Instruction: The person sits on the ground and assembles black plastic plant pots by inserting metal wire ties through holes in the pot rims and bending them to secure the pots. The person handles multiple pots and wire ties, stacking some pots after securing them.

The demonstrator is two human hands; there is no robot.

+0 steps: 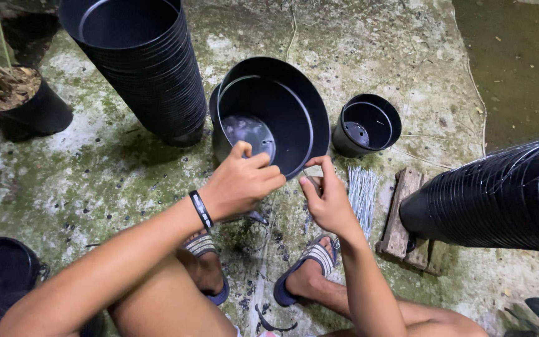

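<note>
While the left hand grasps the black pot rim, the right hand pinches, seemingly, a wire.

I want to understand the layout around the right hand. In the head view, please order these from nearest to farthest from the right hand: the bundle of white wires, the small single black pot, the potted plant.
From the right hand:
1. Bundle of white wires, on the ground just beside the hand.
2. Small single black pot, above the hand in the picture.
3. Potted plant, at the far left edge.
</note>
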